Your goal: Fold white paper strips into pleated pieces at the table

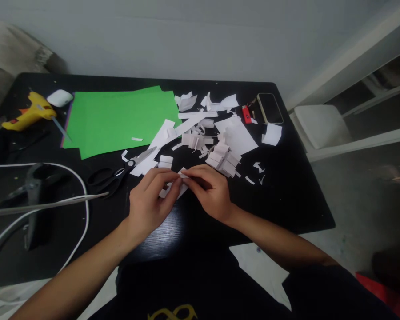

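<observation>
Pinching a small white paper piece (183, 173) between them, the bare left hand (154, 195) and the bare right hand (213, 191) meet just above the near part of the black wood-grained counter (286, 200). Each grip is nearly closed, thumb and fingertips brought together on the paper; how firmly they press cannot be told. More white paper shows beneath the fingers, and whether it belongs to the same piece is unclear.

The likeliest trouble is in the paper itself: with both grips so close together on something this small, uneven pressure could crease it crookedly, and a sideways pull could tear it. The white folded-paper model (222, 159) sits just beyond the right hand, so a careless swing of the knuckles might crush its projecting tabs. Near the left hand lie black-handled scissors (115, 178), their blades over the long white paper strip (168, 138); a backward brush could nudge them and drag the strip along. Farther left, the looped white cable (86, 213) might snag the left forearm. If dropped, the held piece could easily be lost among the loose white paper scraps (200, 126) scattered beyond the hands.
</observation>
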Motion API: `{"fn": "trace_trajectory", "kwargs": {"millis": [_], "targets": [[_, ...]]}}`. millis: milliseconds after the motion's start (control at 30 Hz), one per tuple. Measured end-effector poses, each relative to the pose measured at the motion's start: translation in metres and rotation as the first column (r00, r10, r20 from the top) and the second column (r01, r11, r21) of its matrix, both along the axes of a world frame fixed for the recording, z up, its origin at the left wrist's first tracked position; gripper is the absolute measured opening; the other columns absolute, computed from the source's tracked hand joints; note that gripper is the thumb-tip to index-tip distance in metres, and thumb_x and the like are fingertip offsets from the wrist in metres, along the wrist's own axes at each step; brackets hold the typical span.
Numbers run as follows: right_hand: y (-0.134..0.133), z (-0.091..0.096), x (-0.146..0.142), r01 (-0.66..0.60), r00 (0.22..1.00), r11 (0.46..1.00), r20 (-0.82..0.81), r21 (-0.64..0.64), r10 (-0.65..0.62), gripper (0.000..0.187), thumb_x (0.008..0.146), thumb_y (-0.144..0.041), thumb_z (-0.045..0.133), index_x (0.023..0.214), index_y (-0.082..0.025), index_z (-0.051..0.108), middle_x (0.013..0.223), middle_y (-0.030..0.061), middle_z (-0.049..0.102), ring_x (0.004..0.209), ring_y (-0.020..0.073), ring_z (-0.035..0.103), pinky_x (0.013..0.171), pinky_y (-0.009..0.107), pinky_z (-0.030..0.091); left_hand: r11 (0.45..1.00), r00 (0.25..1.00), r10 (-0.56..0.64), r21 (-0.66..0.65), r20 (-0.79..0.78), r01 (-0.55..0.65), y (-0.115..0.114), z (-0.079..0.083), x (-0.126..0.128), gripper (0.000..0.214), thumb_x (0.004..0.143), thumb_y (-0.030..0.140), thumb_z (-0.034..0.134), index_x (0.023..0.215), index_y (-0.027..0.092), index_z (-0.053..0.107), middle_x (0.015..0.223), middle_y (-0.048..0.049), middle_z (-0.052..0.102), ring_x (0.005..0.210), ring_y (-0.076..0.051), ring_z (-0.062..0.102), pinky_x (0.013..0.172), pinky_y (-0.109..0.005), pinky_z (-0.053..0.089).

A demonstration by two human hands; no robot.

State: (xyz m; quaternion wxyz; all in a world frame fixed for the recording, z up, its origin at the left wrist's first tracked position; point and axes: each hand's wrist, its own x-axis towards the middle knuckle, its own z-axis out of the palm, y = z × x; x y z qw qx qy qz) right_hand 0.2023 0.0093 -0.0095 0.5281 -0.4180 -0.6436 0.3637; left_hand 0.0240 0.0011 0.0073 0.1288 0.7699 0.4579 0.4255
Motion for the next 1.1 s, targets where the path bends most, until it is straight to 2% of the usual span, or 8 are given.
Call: {"fn": "trace_trajectory", "kwargs": {"millis": [167,400,567,733,900,1100], "targets": [[-0.0017,0.0033,-0.0013,-0.003,1.000,0.999,0.030,0.036,0.002,0.016,0.096,-0.016,0.068,0.105,-0.024,0.079,0.097,0.0049,0.076,0.092,0.0174,0.074,0.085,0.034,0.063,1.000,1.000,0.004,0.026,-0.007,-0.004,0.0003,0.0005,0.0009,0.011,0.093,0.009,0.069,0.101,0.017,0.066,0.096,-0.0047,0.070,0.080,-0.013,0.067,0.070,-0.024,0.057],[-0.0027,0.0035,0.0004,0.015,1.000,1.000,0.027,-0.006,-0.015,0.017,0.095,-0.017,0.068,0.105,-0.025,0.078,0.100,0.0055,0.076,0.092,0.0181,0.073,0.077,0.032,0.064,0.997,0.998,-0.053,-0.057,0.023,0.054,0.0001,0.0017,0.0009,0.011,0.093,0.010,0.067,0.101,0.018,0.066,0.098,-0.0055,0.070,0.081,-0.014,0.067,0.073,-0.027,0.058],[-0.0023,0.0026,0.0006,0.012,1.000,0.999,-0.028,-0.034,-0.013,0.016,0.094,-0.015,0.068,0.104,-0.025,0.078,0.102,0.0056,0.075,0.094,0.0179,0.073,0.075,0.030,0.063,0.996,0.997,-0.071,-0.047,0.021,0.072,0.0005,-0.0009,-0.0005,0.015,0.094,0.012,0.068,0.108,0.019,0.069,0.104,-0.0073,0.072,0.089,-0.017,0.070,0.078,-0.030,0.060],[-0.0019,0.0032,-0.0011,0.005,0.995,0.999,-0.099,-0.037,-0.008,0.015,0.093,-0.014,0.070,0.103,-0.023,0.078,0.100,0.0054,0.075,0.094,0.0167,0.073,0.079,0.030,0.062,0.996,0.998,-0.053,-0.073,0.018,0.054,0.0006,-0.0002,-0.0011,0.010,0.095,0.014,0.068,0.104,0.019,0.069,0.102,-0.0066,0.072,0.092,-0.018,0.071,0.079,-0.031,0.060],[-0.0026,0.0042,-0.0017,0.002,0.998,0.999,-0.063,-0.047,-0.005,0.011,0.095,-0.019,0.070,0.101,-0.025,0.078,0.099,0.0047,0.076,0.092,0.0176,0.073,0.079,0.032,0.063,0.990,0.995,-0.032,-0.133,0.096,0.045,0.0010,0.0019,0.0014,0.006,0.095,0.014,0.067,0.098,0.019,0.067,0.097,-0.0050,0.071,0.086,-0.016,0.070,0.074,-0.031,0.057],[-0.0025,0.0056,-0.0009,-0.025,0.998,0.999,-0.062,-0.039,0.022,0.013,0.095,-0.019,0.070,0.103,-0.025,0.078,0.100,0.0046,0.077,0.093,0.0177,0.074,0.082,0.033,0.063,0.974,0.986,-0.005,-0.225,0.168,0.043,-0.0025,0.0005,0.0010,0.005,0.096,0.016,0.066,0.100,0.020,0.067,0.099,-0.0043,0.074,0.092,-0.017,0.071,0.082,-0.032,0.057]]}}
